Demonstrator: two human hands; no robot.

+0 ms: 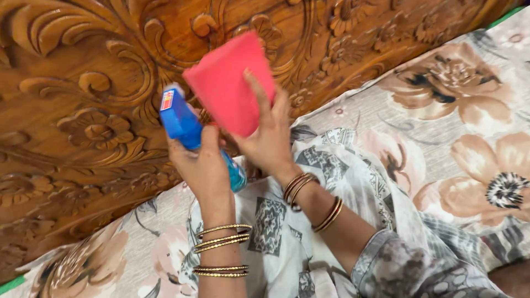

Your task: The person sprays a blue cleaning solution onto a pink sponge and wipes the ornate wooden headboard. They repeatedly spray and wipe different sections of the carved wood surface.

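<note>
My left hand [203, 165] grips a blue spray bottle [185, 129], its nozzle end pointing up and left toward the carved wooden headboard [83, 99]. My right hand [268, 132] holds a flat pink cloth or sponge [229, 80] up in front of the headboard, fingers spread behind it. The bottle's tip is just left of the pink piece, nearly touching it. Bangles ring both wrists.
The headboard fills the upper left, dark brown with deep floral carving. A floral bedsheet [469, 127] in beige and brown covers the bed at right and below. A patterned grey-white garment [309, 232] lies over my lap.
</note>
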